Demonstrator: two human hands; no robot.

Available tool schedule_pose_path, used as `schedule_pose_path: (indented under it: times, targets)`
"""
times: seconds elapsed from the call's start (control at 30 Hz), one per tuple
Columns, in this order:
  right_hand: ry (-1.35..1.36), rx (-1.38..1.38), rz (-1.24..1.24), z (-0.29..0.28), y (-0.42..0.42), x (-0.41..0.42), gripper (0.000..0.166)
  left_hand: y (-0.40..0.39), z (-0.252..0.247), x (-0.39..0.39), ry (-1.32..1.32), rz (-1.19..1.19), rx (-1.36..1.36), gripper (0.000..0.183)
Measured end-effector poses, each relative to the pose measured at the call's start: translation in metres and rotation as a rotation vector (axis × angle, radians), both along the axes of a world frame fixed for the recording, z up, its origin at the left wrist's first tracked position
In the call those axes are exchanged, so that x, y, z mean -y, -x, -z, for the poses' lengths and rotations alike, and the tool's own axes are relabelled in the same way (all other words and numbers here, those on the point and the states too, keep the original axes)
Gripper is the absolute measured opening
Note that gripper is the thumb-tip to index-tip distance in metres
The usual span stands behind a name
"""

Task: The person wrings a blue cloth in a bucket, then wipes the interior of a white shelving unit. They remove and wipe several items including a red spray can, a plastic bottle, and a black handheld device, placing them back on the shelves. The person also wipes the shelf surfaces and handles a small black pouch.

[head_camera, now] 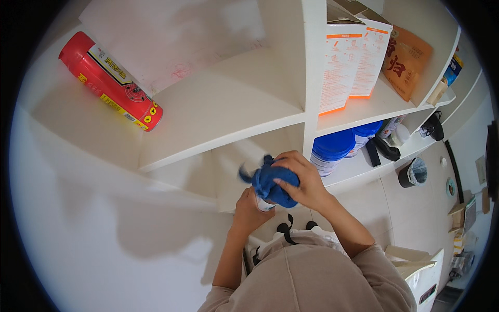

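Note:
My left hand [251, 212] is wrapped around a small white container [265, 204] in front of my body. Over the top of that container, my right hand [306, 181] grips a bunched blue cloth [275, 181]. The cloth hides most of the container's upper part, and one loose end at its left is blurred. Both hands are close together, just before the lower opening of a white shelf unit [234, 136]. A red spray can [113, 84] with yellow markings lies tilted on the upper left shelf, away from my hands.
Two white-and-orange boxes [341, 72] and an orange pouch [407, 62] occupy the upper right compartment. Below them stand blue-lidded tubs [333, 146] and a black handheld device [386, 149]. A lined trash bin [413, 172] is on the tiled floor [360, 202] to the right.

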State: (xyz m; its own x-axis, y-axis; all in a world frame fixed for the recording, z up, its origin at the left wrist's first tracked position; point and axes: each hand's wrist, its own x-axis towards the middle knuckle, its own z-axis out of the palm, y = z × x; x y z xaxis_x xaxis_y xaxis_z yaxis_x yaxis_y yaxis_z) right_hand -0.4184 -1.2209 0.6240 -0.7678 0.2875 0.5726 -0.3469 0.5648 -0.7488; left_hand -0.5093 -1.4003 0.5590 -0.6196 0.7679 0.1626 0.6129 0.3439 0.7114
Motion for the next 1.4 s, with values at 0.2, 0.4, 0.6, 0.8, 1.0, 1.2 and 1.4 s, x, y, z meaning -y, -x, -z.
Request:
schedule_pose_path:
  times: [0.2,0.4,0.6,0.8,1.0,1.2,1.4]
  targets:
    - [0.614,0.215,-0.286,0.004,0.009,-0.011,0.031,-0.013,-0.026,-0.006,0.181,0.142,0.725,0.061]
    - [0.244,-0.016,-0.135,0.035,0.005,0.029,0.060,-0.015,0.029,-0.003,-0.414,0.008,1.198,0.080]
    - [-0.064,0.079,0.033,0.075,-0.039,0.053,0.069,-0.006,0.047,-0.006,-0.309,0.178,0.772,0.062]
    - [0.394,-0.175,0.069,0.024,-0.078,0.017,0.054,-0.050,0.001,-0.046,-0.345,0.464,0.751,0.074]
    - [0.423,-0.236,0.389,0.024,-0.134,0.018,0.076,-0.087,-0.026,-0.128,-0.457,0.645,0.614,0.080]
    - [-0.303,-0.004,0.726,0.050,-0.184,-0.013,0.068,-0.121,-0.046,-0.209,-0.398,0.919,0.978,0.065]
    - [0.062,-0.236,0.892,0.020,-0.225,-0.055,0.066,-0.174,-0.047,-0.232,-0.106,0.818,1.149,0.059]
